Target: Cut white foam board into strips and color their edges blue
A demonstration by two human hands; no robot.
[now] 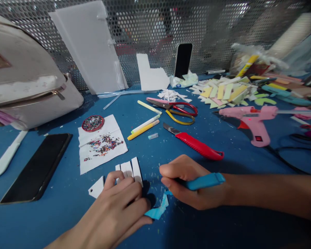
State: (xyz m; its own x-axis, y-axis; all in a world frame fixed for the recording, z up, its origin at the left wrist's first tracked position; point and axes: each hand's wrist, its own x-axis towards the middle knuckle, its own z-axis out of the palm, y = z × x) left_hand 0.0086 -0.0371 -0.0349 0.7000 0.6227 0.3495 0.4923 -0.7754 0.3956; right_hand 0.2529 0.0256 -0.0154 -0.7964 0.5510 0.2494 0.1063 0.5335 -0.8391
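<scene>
My right hand (189, 183) is closed around a blue marker (206, 181), its tip end pointing left and down at a small piece coloured light blue (159, 209). That piece lies on the blue table beneath the fingertips of my left hand (126, 200), which press on its left end. Under and just beyond the left fingers are narrow white strips (137, 169) side by side. A white pointed piece with a small hole (96, 187) rests left of the left hand.
Beyond the hands lie a red cutter (199, 146), scissors (184, 109), capped markers (143, 129) and a paper with beads (102, 148). A pink glue gun (256, 121) with its cable is at right. A phone (37, 167) and backpack (28, 69) are at left.
</scene>
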